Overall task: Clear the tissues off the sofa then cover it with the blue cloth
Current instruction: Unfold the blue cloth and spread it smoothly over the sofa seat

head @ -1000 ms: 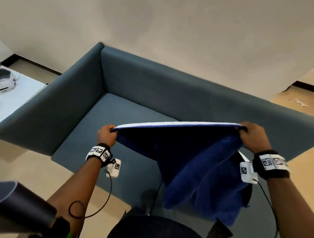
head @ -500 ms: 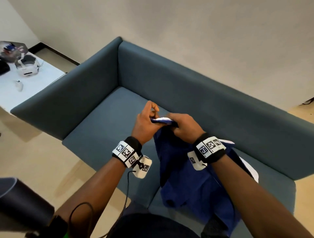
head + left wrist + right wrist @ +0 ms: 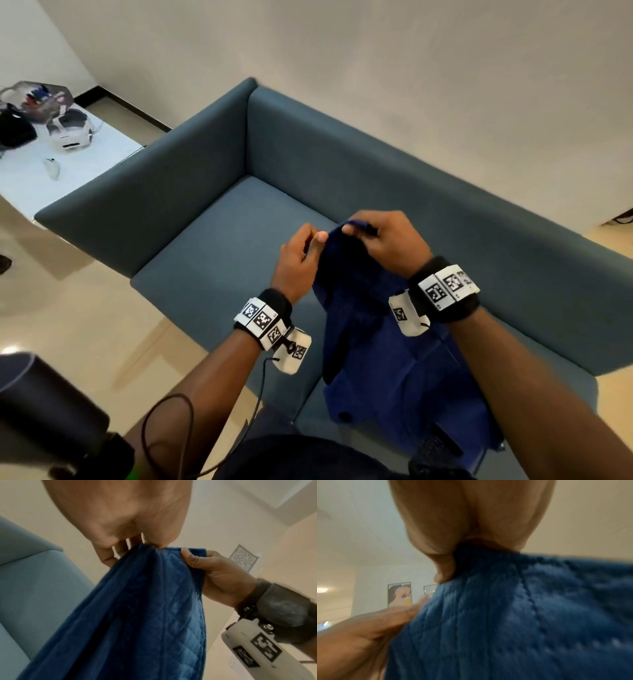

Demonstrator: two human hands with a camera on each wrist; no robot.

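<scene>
The blue quilted cloth (image 3: 376, 359) hangs bunched from both hands above the right half of the grey-blue sofa (image 3: 219, 246), and its lower folds lie on the seat. My left hand (image 3: 313, 236) pinches the cloth's top edge between thumb and fingertips; the left wrist view shows the same pinch of the left hand (image 3: 145, 545) on the cloth (image 3: 137, 615). My right hand (image 3: 356, 231) grips that edge just beside it, thumb over the fabric. In the right wrist view my right hand (image 3: 462, 550) closes on the cloth (image 3: 505, 615). I see no tissues on the seat.
A white table (image 3: 27, 178) stands left of the sofa arm, with a white headset (image 3: 70, 132), a black case (image 3: 13, 130) and a small controller (image 3: 53, 168) on it. Beige floor lies in front. The wall runs right behind the backrest.
One second ago my hands held the cloth's edge stretched wide apart. They came together at the middle, and the cloth now hangs bunched; the view has swung left.
</scene>
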